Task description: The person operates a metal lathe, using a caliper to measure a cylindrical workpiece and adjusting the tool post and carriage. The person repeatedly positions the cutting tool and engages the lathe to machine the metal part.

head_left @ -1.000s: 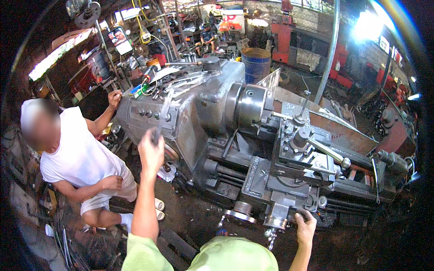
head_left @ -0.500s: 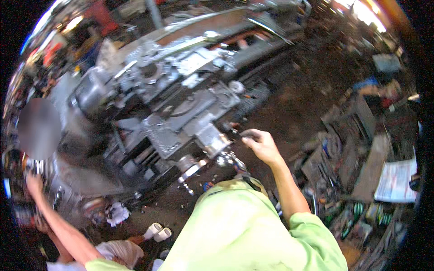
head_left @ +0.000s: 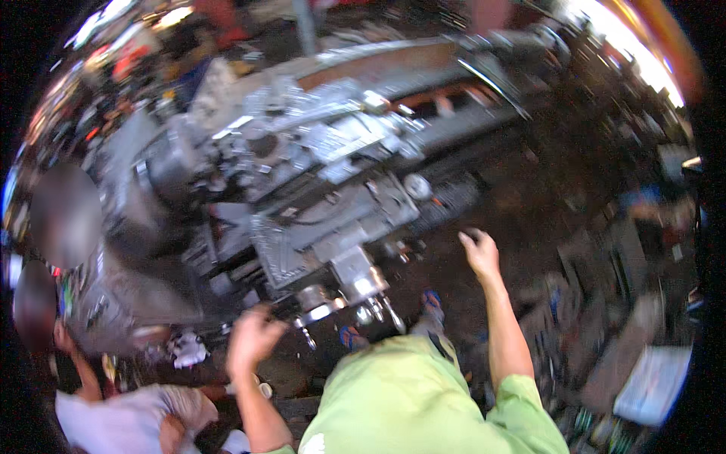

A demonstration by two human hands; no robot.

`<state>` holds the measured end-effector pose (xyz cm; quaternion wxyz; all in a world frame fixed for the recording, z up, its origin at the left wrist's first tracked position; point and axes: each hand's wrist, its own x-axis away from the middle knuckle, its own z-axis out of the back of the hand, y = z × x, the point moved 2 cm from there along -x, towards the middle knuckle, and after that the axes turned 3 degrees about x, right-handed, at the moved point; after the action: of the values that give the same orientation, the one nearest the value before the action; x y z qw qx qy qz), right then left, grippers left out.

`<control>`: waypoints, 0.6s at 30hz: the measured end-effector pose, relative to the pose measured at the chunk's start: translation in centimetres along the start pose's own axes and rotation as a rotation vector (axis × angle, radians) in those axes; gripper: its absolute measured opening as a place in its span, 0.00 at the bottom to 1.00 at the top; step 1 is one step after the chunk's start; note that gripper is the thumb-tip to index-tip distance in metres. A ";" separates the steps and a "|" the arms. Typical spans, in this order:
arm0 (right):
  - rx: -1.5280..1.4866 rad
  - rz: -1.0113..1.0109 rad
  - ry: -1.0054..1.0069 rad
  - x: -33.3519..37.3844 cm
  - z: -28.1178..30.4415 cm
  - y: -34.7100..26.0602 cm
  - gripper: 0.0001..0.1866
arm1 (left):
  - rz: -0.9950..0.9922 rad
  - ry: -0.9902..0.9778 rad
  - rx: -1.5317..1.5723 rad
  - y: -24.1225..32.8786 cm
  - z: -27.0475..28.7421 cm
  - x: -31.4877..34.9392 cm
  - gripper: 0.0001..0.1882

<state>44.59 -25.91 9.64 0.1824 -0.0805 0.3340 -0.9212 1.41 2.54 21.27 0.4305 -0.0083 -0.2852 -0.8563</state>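
A metal lathe (head_left: 367, 219) stretches from the left to the upper right, its grey surfaces smeared by motion. My left hand (head_left: 253, 340) is raised at the lathe's near side, left of a shiny handwheel (head_left: 321, 310) with a small handle. Its fingers point right and are too blurred to read. My right hand (head_left: 482, 253) hovers over the floor, right of the carriage and its small knobs (head_left: 401, 250). Its thumb and fingers look apart, with nothing seen between them. Bright metal levers (head_left: 393, 314) hang below the carriage, just in front of my body.
At the lower left a person in a white shirt (head_left: 128, 420) crouches near the headstock; another person's blurred head is at the left edge. Scrap metal and boards (head_left: 605, 318) are heaped on the right beside a white printed sheet (head_left: 654, 386). A crumpled white cloth (head_left: 189, 352) lies near the lathe's base.
My left hand has come from the far left toward the handwheel. My right hand has moved away to the right from the carriage knobs. The whole view has shifted.
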 end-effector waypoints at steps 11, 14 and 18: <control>0.027 -0.104 -0.578 -16.6 -10.8 6.7 0.23 | 0.545 -0.228 0.220 8.9 -20.8 7.3 0.30; 0.073 0.020 -0.607 -18.2 -12.1 6.9 0.24 | 0.660 -0.109 0.234 10.7 -21.6 9.0 0.33; 0.178 0.011 -0.663 -19.2 -13.0 6.6 0.25 | 0.778 -0.226 0.402 11.7 -22.8 9.8 0.39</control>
<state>60.62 -15.50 -5.09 0.2925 -0.3575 0.1754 -0.8694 9.22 -21.39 10.35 0.6794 -0.1248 -0.4667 -0.5524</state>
